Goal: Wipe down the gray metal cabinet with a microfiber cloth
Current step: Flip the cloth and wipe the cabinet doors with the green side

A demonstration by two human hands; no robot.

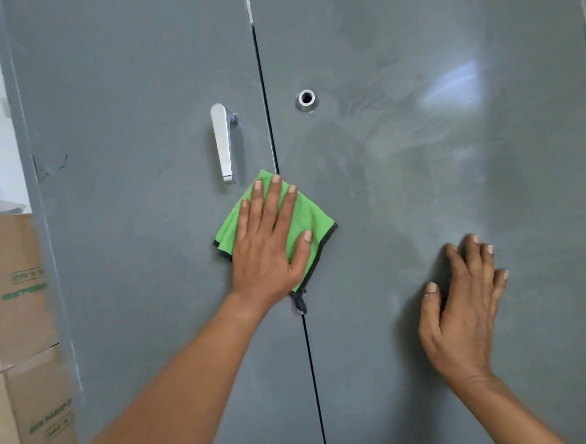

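Note:
A gray metal cabinet (420, 186) with two closed doors fills the view. My left hand (269, 247) lies flat on a folded green microfiber cloth (315, 217) with a dark edge, pressing it over the gap between the doors, just below the handle. My right hand (462, 314) rests flat and bare on the right door, fingers spread, holding nothing. Faint wipe streaks show on the right door.
A silver lever handle (223, 143) hangs on the left door. A round metal lock (307, 100) sits on the right door. Stacked cardboard boxes (20, 324) stand against the cabinet's left side, with a white wall behind them.

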